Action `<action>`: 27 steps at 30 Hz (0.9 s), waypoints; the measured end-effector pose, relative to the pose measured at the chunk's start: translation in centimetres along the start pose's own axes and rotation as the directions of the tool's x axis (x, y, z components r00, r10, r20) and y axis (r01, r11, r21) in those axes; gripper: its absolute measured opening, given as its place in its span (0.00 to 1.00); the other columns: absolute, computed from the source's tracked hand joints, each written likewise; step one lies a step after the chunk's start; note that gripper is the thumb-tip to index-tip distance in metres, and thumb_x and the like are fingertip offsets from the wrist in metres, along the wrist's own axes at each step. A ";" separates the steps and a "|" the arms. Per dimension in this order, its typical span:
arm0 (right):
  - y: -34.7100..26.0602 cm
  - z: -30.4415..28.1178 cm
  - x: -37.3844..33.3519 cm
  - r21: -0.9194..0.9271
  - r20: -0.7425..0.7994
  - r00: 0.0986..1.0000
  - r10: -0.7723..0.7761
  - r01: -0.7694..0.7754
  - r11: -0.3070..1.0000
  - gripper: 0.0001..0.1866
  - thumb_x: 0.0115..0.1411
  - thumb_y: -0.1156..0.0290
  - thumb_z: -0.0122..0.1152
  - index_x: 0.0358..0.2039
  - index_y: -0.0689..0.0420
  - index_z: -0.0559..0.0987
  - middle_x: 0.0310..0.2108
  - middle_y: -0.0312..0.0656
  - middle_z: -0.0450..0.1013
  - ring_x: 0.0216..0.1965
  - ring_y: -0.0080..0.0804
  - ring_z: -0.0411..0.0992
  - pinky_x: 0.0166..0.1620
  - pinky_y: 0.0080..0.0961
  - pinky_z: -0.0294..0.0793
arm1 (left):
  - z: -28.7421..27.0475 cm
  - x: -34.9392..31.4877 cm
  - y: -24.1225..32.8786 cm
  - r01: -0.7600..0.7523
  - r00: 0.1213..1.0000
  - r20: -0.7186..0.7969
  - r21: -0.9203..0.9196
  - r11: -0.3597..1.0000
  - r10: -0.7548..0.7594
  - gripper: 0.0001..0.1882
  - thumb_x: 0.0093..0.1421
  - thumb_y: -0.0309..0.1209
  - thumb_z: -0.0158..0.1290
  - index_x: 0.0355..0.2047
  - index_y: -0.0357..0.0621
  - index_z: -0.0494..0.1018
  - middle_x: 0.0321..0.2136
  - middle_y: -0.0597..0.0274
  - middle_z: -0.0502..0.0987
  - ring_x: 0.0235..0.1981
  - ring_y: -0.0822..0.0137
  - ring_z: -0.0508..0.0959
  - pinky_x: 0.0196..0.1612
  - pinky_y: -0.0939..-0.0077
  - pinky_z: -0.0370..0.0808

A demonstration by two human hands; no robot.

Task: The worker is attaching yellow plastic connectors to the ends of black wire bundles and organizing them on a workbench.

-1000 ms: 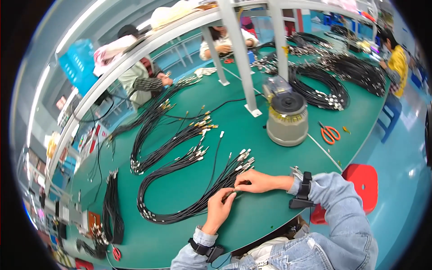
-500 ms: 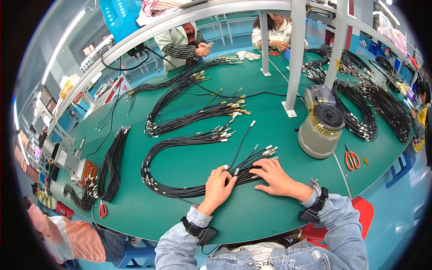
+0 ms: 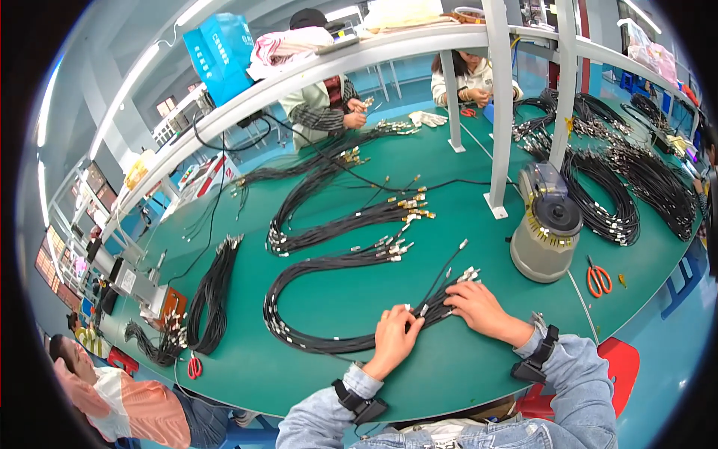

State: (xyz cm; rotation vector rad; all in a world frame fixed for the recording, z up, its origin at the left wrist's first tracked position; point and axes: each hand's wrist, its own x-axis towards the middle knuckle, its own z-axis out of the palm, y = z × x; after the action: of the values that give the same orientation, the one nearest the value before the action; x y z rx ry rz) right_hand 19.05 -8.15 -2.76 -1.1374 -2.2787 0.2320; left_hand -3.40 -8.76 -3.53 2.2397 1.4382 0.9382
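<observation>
In front of me a U-shaped bundle of black cables (image 3: 323,344) with white tags and connectors curves round to the left. My left hand (image 3: 395,338) pinches cables in the near arm of the bundle between thumb and fingers. To its right, my right hand (image 3: 485,308) rests over the same arm near the connector ends, fingers stretched across the cables. A single cable (image 3: 451,260) sticks out above the rest, its white tip pointing away from me. What lies under my palms is hidden.
A round grey tape dispenser (image 3: 544,243) stands right, by a metal post (image 3: 499,112). Orange-handled scissors (image 3: 598,280) lie near it. More cable bundles (image 3: 344,228) lie beyond; another bundle (image 3: 209,299) and red scissors (image 3: 194,366) are left. Two people work across the table; another sits left.
The whole view has shifted, so the table appears lower and further right. My left fingers stay closed at the cables; my right fingers lie closer together over the bundle.
</observation>
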 end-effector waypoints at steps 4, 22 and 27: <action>0.1 -0.3 -0.3 0.013 0.001 1.000 0.014 -0.014 1.000 0.13 0.48 0.73 0.61 0.37 0.54 0.76 0.46 0.37 0.68 0.50 0.38 0.63 0.49 0.34 0.63 | -0.3 0.2 0.5 -0.001 0.999 0.035 -0.017 1.000 0.002 0.09 0.51 0.31 0.58 0.22 0.39 0.71 0.36 0.58 0.74 0.34 0.56 0.71 0.38 0.67 0.68; 1.4 -0.2 0.1 0.122 0.007 0.997 0.080 -0.080 0.989 0.08 0.48 0.76 0.60 0.32 0.57 0.78 0.44 0.38 0.70 0.48 0.40 0.64 0.49 0.34 0.66 | -0.7 0.8 1.9 -0.076 0.997 -0.029 -0.046 0.996 0.075 0.07 0.51 0.30 0.58 0.23 0.40 0.73 0.38 0.58 0.73 0.36 0.60 0.71 0.38 0.68 0.68; -0.1 -2.3 0.0 0.259 -0.125 0.991 0.054 -0.020 0.966 0.09 0.52 0.74 0.59 0.35 0.58 0.77 0.41 0.41 0.71 0.46 0.40 0.66 0.48 0.33 0.66 | -1.5 0.0 4.1 0.190 0.981 0.123 -0.487 0.852 -0.148 0.05 0.56 0.27 0.54 0.29 0.38 0.73 0.30 0.62 0.74 0.29 0.71 0.71 0.33 0.79 0.68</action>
State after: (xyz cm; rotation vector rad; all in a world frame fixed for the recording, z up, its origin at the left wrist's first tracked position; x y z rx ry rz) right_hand 20.27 -8.49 -0.84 -1.0285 -2.0442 0.4413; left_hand -1.61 -10.67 0.00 1.7216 1.1660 1.0084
